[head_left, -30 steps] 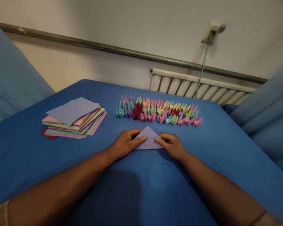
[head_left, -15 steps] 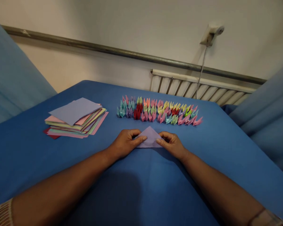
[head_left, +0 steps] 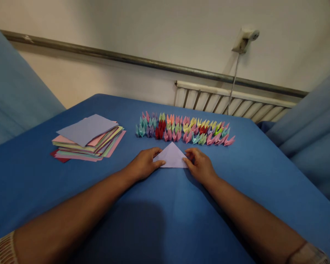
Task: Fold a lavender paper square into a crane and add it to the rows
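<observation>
A lilac sheet of origami paper [head_left: 172, 157], folded into a triangle, points away from me at the middle of the blue-covered table. My left hand [head_left: 145, 162] grips its left corner, the thumb on top and the fingers behind. At the right corner, my right hand [head_left: 200, 164] pinches the paper with thumb in front and bent fingers behind. Just beyond the triangle's tip stand rows of small folded paper cranes [head_left: 177, 135] in pink, red, yellow, green, blue and purple.
To the left lies an uneven stack of coloured paper [head_left: 89, 132], a lilac sheet on top. Behind the table are a white radiator [head_left: 209, 99], a metal rail [head_left: 126, 58] and a socket with a plugged-in cord [head_left: 242, 42]. Blue curtains [head_left: 319, 135] hang at both sides.
The paper triangle has moved slightly away from me and left, closer to the cranes. Both thumbs have slid outward, so more of its face shows.
</observation>
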Motion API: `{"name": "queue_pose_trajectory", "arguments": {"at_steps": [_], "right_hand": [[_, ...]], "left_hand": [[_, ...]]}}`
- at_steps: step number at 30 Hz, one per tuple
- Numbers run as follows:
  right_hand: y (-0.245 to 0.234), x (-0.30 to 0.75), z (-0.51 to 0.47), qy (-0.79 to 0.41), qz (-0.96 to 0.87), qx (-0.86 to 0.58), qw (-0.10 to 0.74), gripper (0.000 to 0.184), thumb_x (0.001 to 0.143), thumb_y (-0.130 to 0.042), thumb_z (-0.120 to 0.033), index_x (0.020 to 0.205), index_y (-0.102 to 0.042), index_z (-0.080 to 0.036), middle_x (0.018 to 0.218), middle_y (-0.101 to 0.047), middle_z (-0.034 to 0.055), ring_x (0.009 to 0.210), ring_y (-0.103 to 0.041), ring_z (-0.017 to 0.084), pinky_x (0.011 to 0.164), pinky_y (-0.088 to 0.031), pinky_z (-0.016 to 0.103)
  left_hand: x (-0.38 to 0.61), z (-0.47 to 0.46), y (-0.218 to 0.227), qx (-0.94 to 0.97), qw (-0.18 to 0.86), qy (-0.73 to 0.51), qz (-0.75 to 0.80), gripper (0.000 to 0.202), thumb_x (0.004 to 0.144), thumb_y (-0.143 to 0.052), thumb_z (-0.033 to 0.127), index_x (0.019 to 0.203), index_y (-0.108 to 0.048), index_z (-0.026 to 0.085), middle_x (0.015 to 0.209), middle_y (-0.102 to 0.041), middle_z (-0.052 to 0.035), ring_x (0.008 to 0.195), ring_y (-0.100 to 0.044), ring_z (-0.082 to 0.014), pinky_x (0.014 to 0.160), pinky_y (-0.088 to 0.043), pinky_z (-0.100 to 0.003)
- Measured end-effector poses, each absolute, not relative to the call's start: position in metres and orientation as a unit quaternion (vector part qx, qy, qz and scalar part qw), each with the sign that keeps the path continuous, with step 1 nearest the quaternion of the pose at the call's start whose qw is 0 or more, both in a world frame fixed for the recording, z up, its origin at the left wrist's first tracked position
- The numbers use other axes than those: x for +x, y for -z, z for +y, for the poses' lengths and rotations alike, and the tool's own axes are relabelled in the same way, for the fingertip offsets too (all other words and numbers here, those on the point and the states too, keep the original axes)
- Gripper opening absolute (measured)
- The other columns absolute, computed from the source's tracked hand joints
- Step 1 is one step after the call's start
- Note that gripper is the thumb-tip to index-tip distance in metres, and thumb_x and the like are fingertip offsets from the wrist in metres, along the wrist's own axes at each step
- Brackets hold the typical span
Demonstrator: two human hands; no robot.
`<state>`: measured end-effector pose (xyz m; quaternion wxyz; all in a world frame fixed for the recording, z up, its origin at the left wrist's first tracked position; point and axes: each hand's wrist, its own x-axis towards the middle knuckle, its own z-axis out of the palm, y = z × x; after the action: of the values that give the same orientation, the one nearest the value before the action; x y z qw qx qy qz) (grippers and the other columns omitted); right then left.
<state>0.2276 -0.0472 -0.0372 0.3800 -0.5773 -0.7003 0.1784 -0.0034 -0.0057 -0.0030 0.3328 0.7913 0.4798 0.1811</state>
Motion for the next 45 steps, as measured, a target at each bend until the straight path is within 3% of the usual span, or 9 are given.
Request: {"name": "queue_pose_trajectory", "arguments": {"at_steps": [3, 8, 13, 15, 20, 27, 32, 37, 45], "right_hand": [[0.024, 0.223, -0.058, -0.062, -0.812, -0.485, 0.319, 0.029, 0.090, -0.051, -0.022, 0.118, -0.060, -0.018, 0.123, -0.059, 0.0123, 0.111, -0.053, 0.025, 0.095, -0.041, 0.042], [0.017, 0.208, -0.073, -0.119, -0.884, -0.419, 0.171, 0.034, 0.096, -0.046, -0.029, 0.126, -0.058, -0.020, 0.123, -0.059, 0.0093, 0.109, -0.053, 0.023, 0.096, -0.042, 0.040], [0.018, 0.204, -0.076, -0.116, -0.879, -0.438, 0.150, 0.038, 0.095, -0.048, -0.032, 0.131, -0.055, -0.020, 0.127, -0.055, 0.0098, 0.111, -0.049, 0.024, 0.097, -0.040, 0.042], [0.019, 0.204, -0.076, -0.119, -0.877, -0.445, 0.139, 0.036, 0.094, -0.050, -0.031, 0.127, -0.057, -0.020, 0.123, -0.056, 0.0110, 0.109, -0.049, 0.024, 0.095, -0.041, 0.042], [0.019, 0.203, -0.078, -0.131, -0.870, -0.457, 0.131, 0.037, 0.096, -0.047, -0.033, 0.130, -0.055, -0.023, 0.126, -0.055, 0.0113, 0.112, -0.047, 0.026, 0.093, -0.041, 0.044], [0.020, 0.204, -0.079, -0.119, -0.873, -0.450, 0.144, 0.040, 0.095, -0.049, -0.031, 0.134, -0.052, -0.024, 0.131, -0.053, 0.0103, 0.116, -0.047, 0.025, 0.097, -0.040, 0.043], [0.020, 0.203, -0.078, -0.110, -0.872, -0.451, 0.154, 0.039, 0.094, -0.049, -0.030, 0.132, -0.054, -0.024, 0.130, -0.054, 0.0106, 0.113, -0.049, 0.025, 0.094, -0.042, 0.042], [0.017, 0.201, -0.077, -0.111, -0.871, -0.457, 0.142, 0.039, 0.093, -0.052, -0.030, 0.132, -0.055, -0.023, 0.127, -0.056, 0.0096, 0.112, -0.050, 0.024, 0.093, -0.042, 0.040], [-0.004, 0.215, -0.093, -0.030, -0.860, -0.508, 0.017, 0.029, 0.093, -0.046, -0.019, 0.113, -0.066, -0.013, 0.116, -0.063, 0.0157, 0.099, -0.057, 0.028, 0.082, -0.047, 0.039]], "left_hand": [[-0.005, -0.004, 0.004, 0.813, 0.302, -0.164, 0.470, 0.036, 0.080, -0.059, 0.037, 0.110, -0.064, 0.019, 0.108, -0.069, -0.0070, 0.097, -0.063, -0.0255, 0.083, -0.047, -0.034], [-0.013, -0.002, 0.000, 0.827, 0.251, -0.125, 0.487, 0.047, 0.081, -0.057, 0.029, 0.126, -0.055, 0.017, 0.117, -0.066, -0.0104, 0.105, -0.062, -0.0272, 0.091, -0.046, -0.038], [-0.003, -0.027, -0.002, 0.864, 0.135, -0.177, 0.452, 0.054, 0.082, -0.044, 0.013, 0.136, -0.046, 0.017, 0.138, -0.052, -0.0109, 0.130, -0.045, -0.0265, 0.110, -0.032, -0.045], [0.009, -0.047, 0.002, 0.884, 0.169, -0.175, 0.399, 0.056, 0.087, -0.045, 0.023, 0.142, -0.037, 0.019, 0.146, -0.044, -0.0118, 0.134, -0.041, -0.0253, 0.111, -0.033, -0.044], [0.022, -0.082, 0.014, 0.915, 0.170, -0.066, 0.361, 0.095, 0.080, -0.058, 0.058, 0.150, -0.015, 0.011, 0.156, -0.022, -0.0227, 0.145, -0.019, -0.0339, 0.115, -0.023, -0.050], [-0.024, -0.090, 0.015, 0.906, 0.079, -0.025, 0.414, 0.099, 0.079, -0.043, 0.076, 0.146, -0.031, 0.003, 0.151, -0.030, -0.0279, 0.142, -0.023, -0.0398, 0.114, -0.019, -0.053], [-0.036, -0.086, -0.001, 0.858, 0.042, -0.027, 0.511, 0.098, 0.080, -0.041, 0.075, 0.142, -0.036, 0.000, 0.147, -0.036, -0.0292, 0.138, -0.032, -0.0410, 0.113, -0.022, -0.054], [0.009, -0.070, -0.003, 0.908, 0.095, -0.048, 0.406, 0.089, 0.087, -0.036, 0.069, 0.148, -0.024, 0.005, 0.156, -0.021, -0.0215, 0.145, -0.017, -0.0328, 0.116, -0.018, -0.047], [0.013, -0.056, 0.010, 0.929, 0.099, 0.024, 0.355, 0.099, 0.083, -0.033, 0.076, 0.149, -0.023, 0.003, 0.156, -0.016, -0.0250, 0.146, -0.009, -0.0372, 0.115, -0.012, -0.051]]}}
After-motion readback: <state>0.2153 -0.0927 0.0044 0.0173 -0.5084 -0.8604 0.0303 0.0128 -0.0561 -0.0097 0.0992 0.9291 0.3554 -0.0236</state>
